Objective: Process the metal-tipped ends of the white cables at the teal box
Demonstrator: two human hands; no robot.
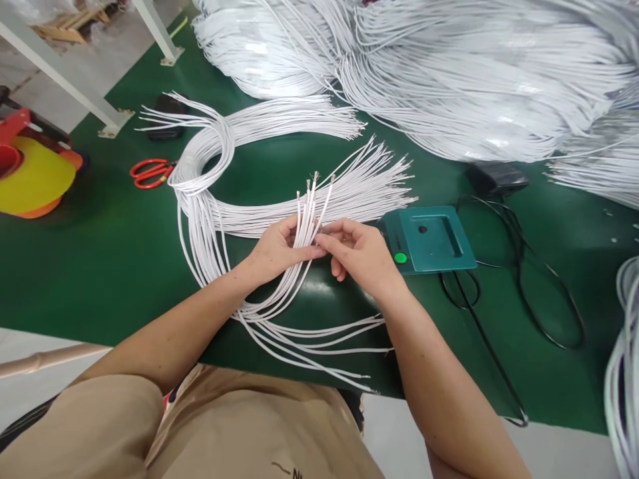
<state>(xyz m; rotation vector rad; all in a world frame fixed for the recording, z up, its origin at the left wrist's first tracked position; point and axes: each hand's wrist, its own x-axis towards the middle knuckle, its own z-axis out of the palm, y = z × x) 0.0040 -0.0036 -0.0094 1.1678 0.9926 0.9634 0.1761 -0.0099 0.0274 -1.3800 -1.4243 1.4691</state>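
The left hand is closed around a bunch of white cables, thumb across the front, and the tips stand up clear of the fingers; held so, the ends probably remain easy to see and reach. The right hand meets the bunch from the other side, thumb and forefinger brought together at its edge, the other fingers curled; whether a single strand is pinched there cannot be told. The lower lengths curve down to the bench, which likely bears most of their weight and leaves the fingers only the tips to manage. Behind the hands, a looped bundle bends round on itself with its cut ends fanned rightward, an arrangement that seems to save space and turn loose ends toward the right hand. A teal device with a green button sits just beyond the right wrist, apparently within easy reach. The red-handled scissors lie beside the loop, out of the way of both forearms. The large heap of cables fills the far side, perhaps to free the near edge for handling.
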